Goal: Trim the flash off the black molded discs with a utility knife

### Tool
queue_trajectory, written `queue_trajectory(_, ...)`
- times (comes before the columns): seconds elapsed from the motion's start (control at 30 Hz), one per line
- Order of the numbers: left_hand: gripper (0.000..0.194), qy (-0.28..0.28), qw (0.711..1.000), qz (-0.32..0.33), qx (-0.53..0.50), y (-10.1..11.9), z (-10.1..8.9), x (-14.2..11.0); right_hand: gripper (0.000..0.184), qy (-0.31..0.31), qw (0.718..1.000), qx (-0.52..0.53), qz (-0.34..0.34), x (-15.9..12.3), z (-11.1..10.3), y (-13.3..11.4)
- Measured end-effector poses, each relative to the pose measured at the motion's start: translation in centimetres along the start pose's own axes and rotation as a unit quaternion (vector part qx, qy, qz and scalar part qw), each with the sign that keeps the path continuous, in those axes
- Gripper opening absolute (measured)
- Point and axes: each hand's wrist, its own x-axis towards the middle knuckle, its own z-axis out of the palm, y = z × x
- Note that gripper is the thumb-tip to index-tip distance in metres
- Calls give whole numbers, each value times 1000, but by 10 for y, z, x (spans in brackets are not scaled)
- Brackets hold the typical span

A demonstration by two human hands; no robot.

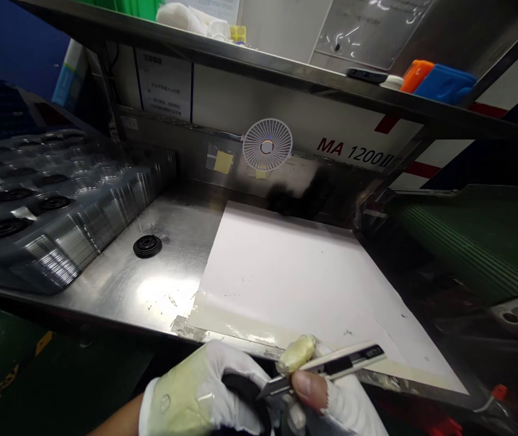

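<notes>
My left hand (209, 384), in a white glove with a yellowish patch, is closed around a round black part (245, 387) low in the view. In my right hand (327, 387), also gloved but with the thumb tip bare, is a utility knife (340, 361). Its blade points left and lies close by the black part; whether it touches cannot be made out. Both hands are at the front edge of the steel bench, and the lower side of the black part is cut off by the frame.
White paper (286, 272) is taped to the steel bench (172, 218). A similar black part (147, 246) lies left of it. Stacked clear trays (59, 242) with black parts fill the left end. A small fan (267, 145) stands behind, under a shelf (259, 57).
</notes>
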Motion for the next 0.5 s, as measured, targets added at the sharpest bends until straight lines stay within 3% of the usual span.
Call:
queue_trajectory(0.1,24,-3,1000,-15,23,-2,-1,1,21,-41,999,26,19,1,8,-5)
queue_trajectory(0.23,23,8,999,-31,29,-3,-1,1,20,-47,998,29,24,1,16,-6)
queue_trajectory(0.5,23,4,1000,-26,9,-6,-2,2,22,-42,997,34,47,-4,8,-4)
